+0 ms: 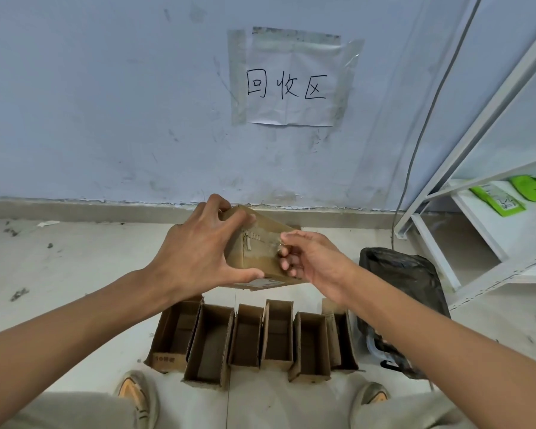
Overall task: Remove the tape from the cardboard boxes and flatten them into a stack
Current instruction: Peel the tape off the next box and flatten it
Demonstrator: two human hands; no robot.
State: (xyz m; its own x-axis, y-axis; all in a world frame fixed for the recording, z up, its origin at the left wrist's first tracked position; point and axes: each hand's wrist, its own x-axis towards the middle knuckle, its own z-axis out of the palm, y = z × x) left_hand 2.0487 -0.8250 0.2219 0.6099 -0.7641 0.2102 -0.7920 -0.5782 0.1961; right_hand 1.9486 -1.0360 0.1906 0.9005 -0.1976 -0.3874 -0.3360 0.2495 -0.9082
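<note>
Hands around taped box (262, 243): left hand (198, 252) gripping its edge; right hand (310, 258) seemingly pinching tape (273, 243).

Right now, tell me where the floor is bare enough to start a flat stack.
Bare floor lies left of the row of open boxes, up to the wall. It is crowded to the right: the black bag sits against the row, with the white shelf beyond. Both hands are busy with the taped box.
</note>
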